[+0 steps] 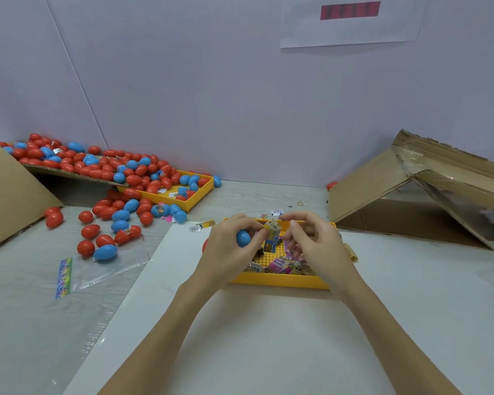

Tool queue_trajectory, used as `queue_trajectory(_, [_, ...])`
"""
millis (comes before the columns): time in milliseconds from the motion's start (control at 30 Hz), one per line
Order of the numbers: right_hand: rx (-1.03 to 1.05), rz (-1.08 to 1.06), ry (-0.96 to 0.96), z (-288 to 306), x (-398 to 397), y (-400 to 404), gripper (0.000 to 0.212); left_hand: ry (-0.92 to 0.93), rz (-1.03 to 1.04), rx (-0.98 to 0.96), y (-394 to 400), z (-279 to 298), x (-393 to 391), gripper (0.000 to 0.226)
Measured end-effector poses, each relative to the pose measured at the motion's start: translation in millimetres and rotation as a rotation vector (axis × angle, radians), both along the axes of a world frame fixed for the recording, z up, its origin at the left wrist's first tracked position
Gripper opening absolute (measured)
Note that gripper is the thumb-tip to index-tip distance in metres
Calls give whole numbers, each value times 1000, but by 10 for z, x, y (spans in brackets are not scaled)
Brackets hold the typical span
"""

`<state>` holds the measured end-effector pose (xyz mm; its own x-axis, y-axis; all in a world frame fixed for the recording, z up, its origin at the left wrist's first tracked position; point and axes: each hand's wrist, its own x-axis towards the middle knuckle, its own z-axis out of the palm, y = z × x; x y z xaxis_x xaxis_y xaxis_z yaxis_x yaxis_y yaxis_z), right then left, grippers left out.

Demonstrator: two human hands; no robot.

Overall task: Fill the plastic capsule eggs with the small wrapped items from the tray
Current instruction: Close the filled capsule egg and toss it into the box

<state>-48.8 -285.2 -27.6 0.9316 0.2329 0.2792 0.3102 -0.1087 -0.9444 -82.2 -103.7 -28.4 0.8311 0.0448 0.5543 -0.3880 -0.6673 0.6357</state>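
Both hands hover over the near yellow tray, which holds several small wrapped items. My left hand grips a blue capsule egg and pinches a small yellowish wrapped item at its fingertips. My right hand is just right of that item, fingers curled over the tray; whether it holds anything is hidden. A bit of red egg shows behind my left wrist.
Red and blue eggs lie heaped at the left on a cardboard flap, in a second yellow tray and on the table. An open cardboard box lies at the right. A clear plastic bag lies on the left.
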Motion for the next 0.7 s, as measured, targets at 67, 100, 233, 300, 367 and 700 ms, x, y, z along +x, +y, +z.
queue_trajectory(67, [-26,-27,-19,10,-6,-2,12,15,1,-22,-3,9,0,7])
queue_trajectory(100, [-28,-24,-22,16,-13,0,9,22,-8,-28,-4,10,-2,8])
queue_trajectory(233, [0,15,-14,9,-40,13,1,44,-42,-46,-25,-9,-7,11])
queue_trajectory(300, [41,-23,15,0,-33,8,5,42,-43,-56,-35,-14,-12,10])
queue_trajectory(367, [24,-75,18,-11,-15,-3,8,34,-42,-52,-44,-23,-18,13])
queue_trajectory(700, [-137,-301,-128,-33,-34,-7,6,224,-84,-113,-32,12,-31,34])
